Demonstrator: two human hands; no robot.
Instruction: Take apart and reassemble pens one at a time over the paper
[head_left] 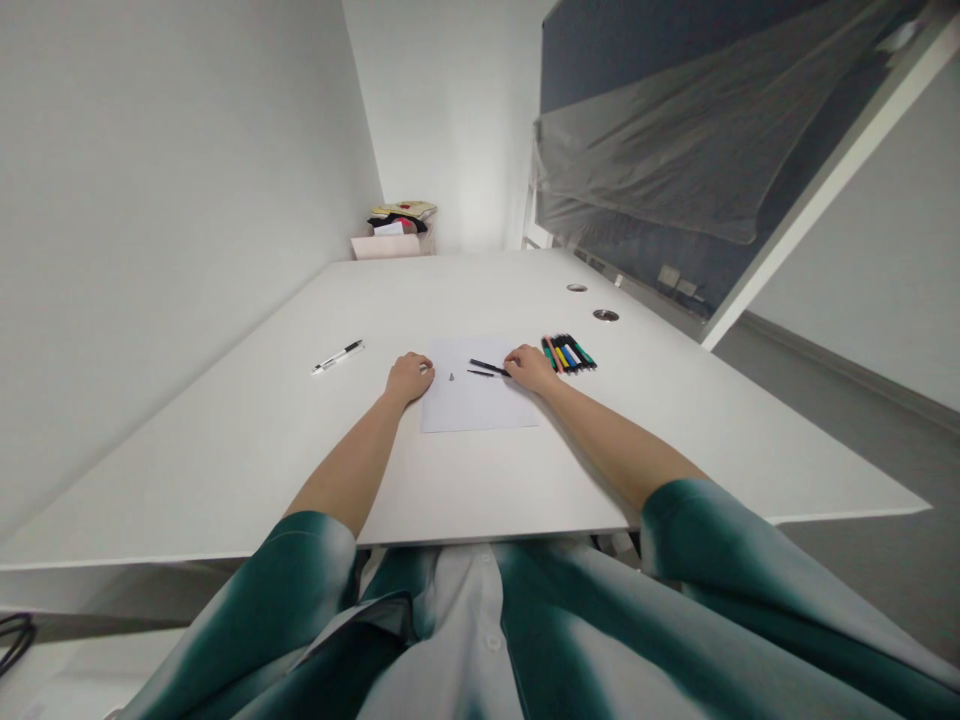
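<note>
A white sheet of paper (480, 410) lies on the table in front of me. My left hand (409, 377) rests at its left edge, fingers curled together; whatever they may hold is hidden. Just right of that hand sits a tiny grey cone-shaped piece (451, 377). My right hand (529, 368) is at the sheet's right side, its fingers closed at the near end of a black pen barrel (486, 366). Beside the barrel lies a thin dark stick like a pen refill (481, 373), its right end close to my fingertips.
Several coloured markers (568, 354) lie in a row right of my right hand. A black-and-white pen (337, 356) is at the left on the white table (465, 490). Two cable holes, one a round grommet (606, 315), are at the right. A filled box (386, 247) stands at the far end.
</note>
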